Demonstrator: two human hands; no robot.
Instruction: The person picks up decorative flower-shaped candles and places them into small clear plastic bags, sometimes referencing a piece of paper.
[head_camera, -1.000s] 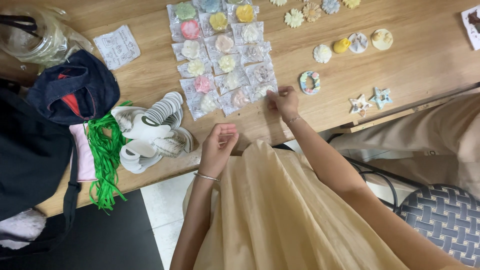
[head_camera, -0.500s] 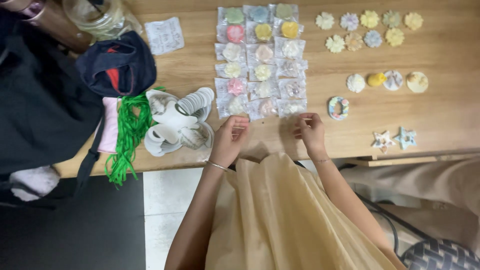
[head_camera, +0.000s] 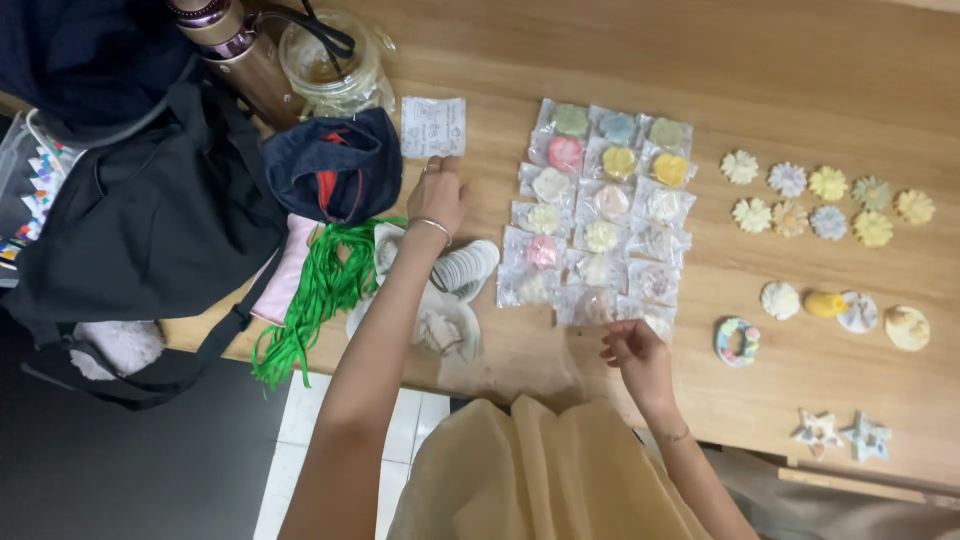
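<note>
The pale wooden table (head_camera: 620, 60) runs past the frame on all sides. At ten o'clock a black fabric bag (head_camera: 150, 220) is partly cut off. The block of clear-wrapped pastel moulded pieces (head_camera: 600, 215) lies centre, long axis twelve to six. Since half a second ago, the left hand (head_camera: 438, 192) has reached up to eleven o'clock, fingers loosely spread, touching the white paper slip (head_camera: 433, 127). The right hand (head_camera: 635, 352), half curled at the block's lower edge, hides whether it holds anything.
</note>
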